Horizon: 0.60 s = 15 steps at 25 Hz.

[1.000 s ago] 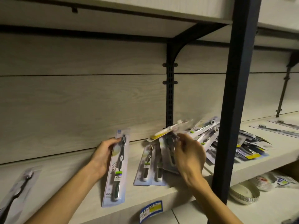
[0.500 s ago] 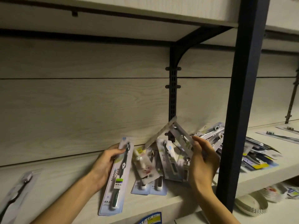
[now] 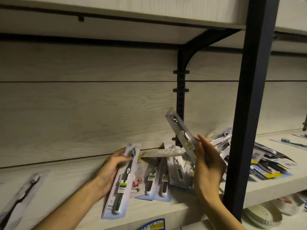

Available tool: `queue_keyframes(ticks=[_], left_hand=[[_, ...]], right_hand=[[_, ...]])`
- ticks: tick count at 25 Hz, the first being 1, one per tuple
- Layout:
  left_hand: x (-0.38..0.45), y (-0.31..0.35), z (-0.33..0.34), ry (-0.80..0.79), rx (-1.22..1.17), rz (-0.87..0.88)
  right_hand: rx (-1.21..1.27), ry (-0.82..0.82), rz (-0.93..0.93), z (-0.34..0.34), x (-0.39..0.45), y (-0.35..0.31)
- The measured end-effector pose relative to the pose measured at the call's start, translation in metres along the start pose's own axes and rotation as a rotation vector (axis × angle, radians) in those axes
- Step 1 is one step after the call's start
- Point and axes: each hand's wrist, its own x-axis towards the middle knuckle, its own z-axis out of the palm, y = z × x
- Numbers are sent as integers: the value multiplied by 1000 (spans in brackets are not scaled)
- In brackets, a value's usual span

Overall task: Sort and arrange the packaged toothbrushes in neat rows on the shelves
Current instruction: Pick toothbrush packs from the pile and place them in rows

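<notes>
My left hand (image 3: 110, 170) grips the upper edge of a long blue-backed toothbrush pack (image 3: 121, 185) with a dark brush, its lower end resting on the pale wooden shelf (image 3: 69, 183). My right hand (image 3: 207, 170) holds a clear toothbrush pack (image 3: 180, 130) lifted off the shelf and tilted up to the left. Between and behind my hands, several packs (image 3: 159, 178) lie overlapping on the shelf. A jumbled pile of packs (image 3: 265, 163) spreads to the right behind the post.
A dark metal post (image 3: 249, 103) stands just right of my right hand. One lone pack (image 3: 21, 198) lies at the shelf's far left. Stacked white plates (image 3: 264, 216) sit on the lower shelf at the right. A blue price label (image 3: 154, 225) hangs on the shelf's front edge.
My right hand has lifted a clear pack out of the heap and swung it up to a steep tilt. A small pack dropped flat beside the left pack. My left hand kept its hold.
</notes>
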Motion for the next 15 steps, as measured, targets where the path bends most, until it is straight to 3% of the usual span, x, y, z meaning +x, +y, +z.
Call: queue_keyframes(ticks=[4, 7, 9, 15], left_hand=[[3, 0, -5, 74, 36, 45], [3, -3, -10, 200, 65, 37], [4, -3, -12, 240, 63, 34], [6, -4, -16, 251, 75, 40]], right_hand=[[-427, -229, -69, 7, 3, 7], [-779, -485, -305, 11, -8, 3], [-883, -606, -389, 12, -14, -3], [-1133, -834, -407, 14, -14, -3]])
